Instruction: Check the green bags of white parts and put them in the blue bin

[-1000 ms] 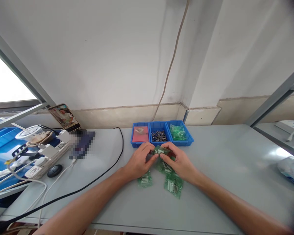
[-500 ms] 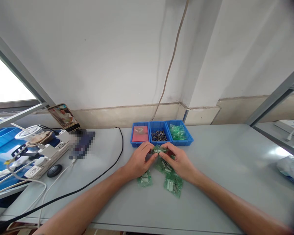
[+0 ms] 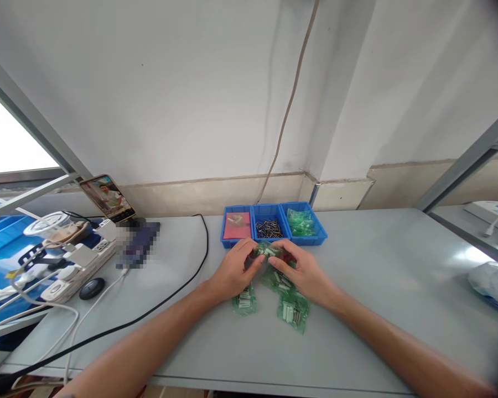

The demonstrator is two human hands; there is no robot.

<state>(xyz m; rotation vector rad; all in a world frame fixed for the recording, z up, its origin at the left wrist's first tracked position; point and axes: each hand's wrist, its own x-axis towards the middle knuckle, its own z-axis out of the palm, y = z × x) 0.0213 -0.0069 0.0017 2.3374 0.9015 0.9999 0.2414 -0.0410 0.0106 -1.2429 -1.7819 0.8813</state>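
A small green plastic bag [image 3: 268,250] with pale pieces inside is pinched between my left hand [image 3: 237,269] and my right hand [image 3: 305,272], one at each side of it. Just below, partly under my right hand, lies another green bag [image 3: 281,281]. Nearer the front edge, a green bag [image 3: 292,314] shows white and metal pieces. One more green bag [image 3: 245,300] rests beneath my left wrist. Behind my hands stand three blue bins: one with a pink sheet [image 3: 237,225], one with metal screws [image 3: 269,229], one with green bags [image 3: 301,222].
A black cable [image 3: 166,302] crosses the grey table [image 3: 216,354] on the left. Further left are a black mouse [image 3: 92,288], a power strip [image 3: 72,276], a propped phone [image 3: 108,198] and white cables. A plastic-wrapped item [image 3: 492,282] lies at the far right.
My fingertips have parted slightly over the held bag, showing more of it. The bag remains between both hands.
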